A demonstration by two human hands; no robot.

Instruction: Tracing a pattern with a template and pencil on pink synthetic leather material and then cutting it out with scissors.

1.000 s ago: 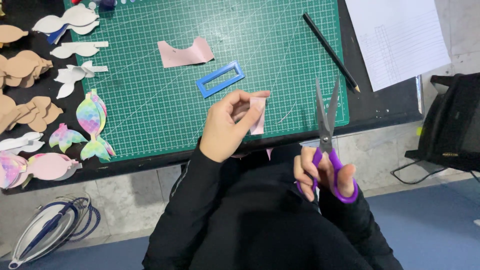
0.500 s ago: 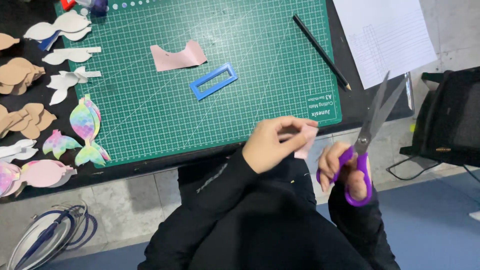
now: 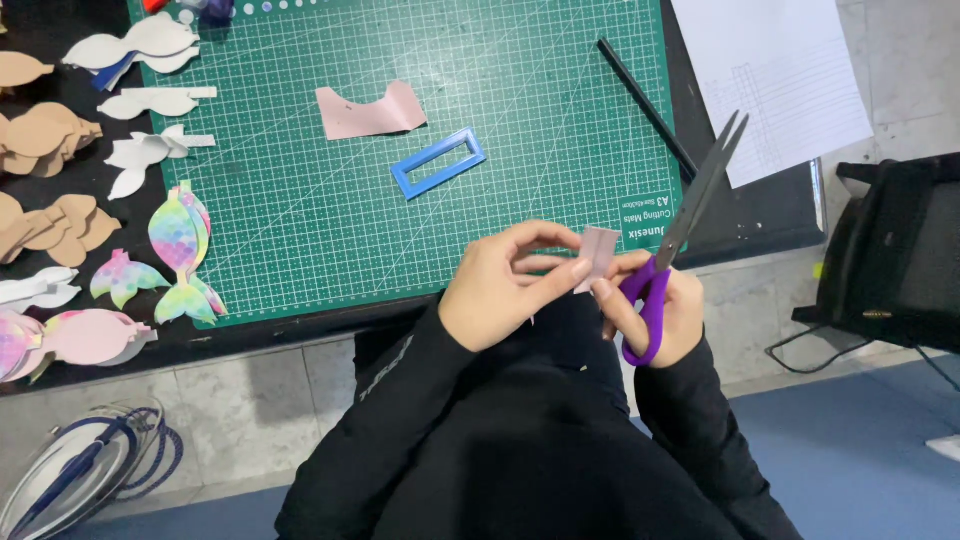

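Left hand (image 3: 500,290) low centre, just off near edge of green cutting mat (image 3: 330,200), fingers (image 3: 555,275) clamped on small pale pink paper piece (image 3: 598,255). Paper piece held upright-ish in air above lap, between both hands, touching right-hand fingertips too. Right hand (image 3: 665,305) just beside, fingers closed through purple handles of scissors (image 3: 685,225); grey blades nearly together, pointing up and right over bench (image 3: 770,215) edge, tips near white printed sheet (image 3: 780,80). Blades not on paper piece, just right of it.

On mat: pink cut-out scrap (image 3: 368,110) upper centre, blue rectangular frame template (image 3: 438,163) just below and right of it, well apart from hands. Black pencil (image 3: 645,105) lying diagonally along mat's right edge, partly over it.

Left of mat on dark bench: white fish-tail shapes (image 3: 140,45), tan tail-shaped cut-outs (image 3: 45,135), rainbow scale-pattern mermaid tails (image 3: 180,250), pink shapes (image 3: 85,335) at far left edge.

Black sleeves on both arms. Black bag or chair (image 3: 900,255) at right on floor, coiled cable bundle (image 3: 75,470) bottom left.
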